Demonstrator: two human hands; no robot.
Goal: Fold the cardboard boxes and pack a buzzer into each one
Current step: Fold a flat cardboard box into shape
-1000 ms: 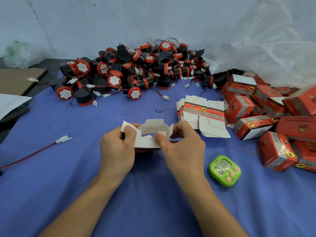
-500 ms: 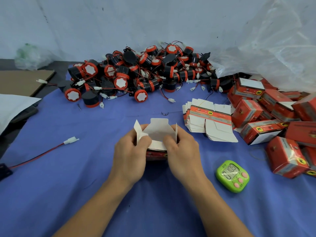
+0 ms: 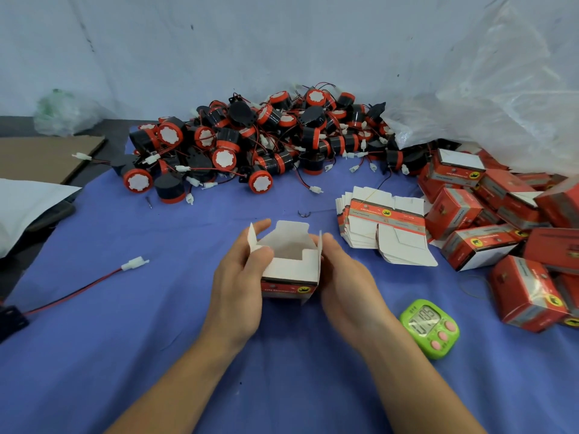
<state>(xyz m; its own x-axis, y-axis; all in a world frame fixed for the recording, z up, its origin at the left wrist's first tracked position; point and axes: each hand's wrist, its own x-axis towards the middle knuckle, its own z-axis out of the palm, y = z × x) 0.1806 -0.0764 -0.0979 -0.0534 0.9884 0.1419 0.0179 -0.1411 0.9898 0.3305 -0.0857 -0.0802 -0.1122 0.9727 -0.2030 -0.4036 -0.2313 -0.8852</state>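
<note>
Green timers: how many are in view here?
1. The green timer lies on the blue cloth, between the right hand and the packed red boxes. Another could be hidden under the piles.

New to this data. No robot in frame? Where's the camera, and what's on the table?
No robot here: a person works with two bare hands. The view comes from a wide-angle camera on the person's head, looking forward and down. The left hand and right hand grip a half-folded box. Its top flaps are open and no buzzer shows inside. On the blue cloth lie a heap of black-and-red buzzers at the back, a stack of flat boxes right of the hands, folded red boxes far right, and a green timer by the right forearm. A clear plastic bag sits at the back right.
</note>
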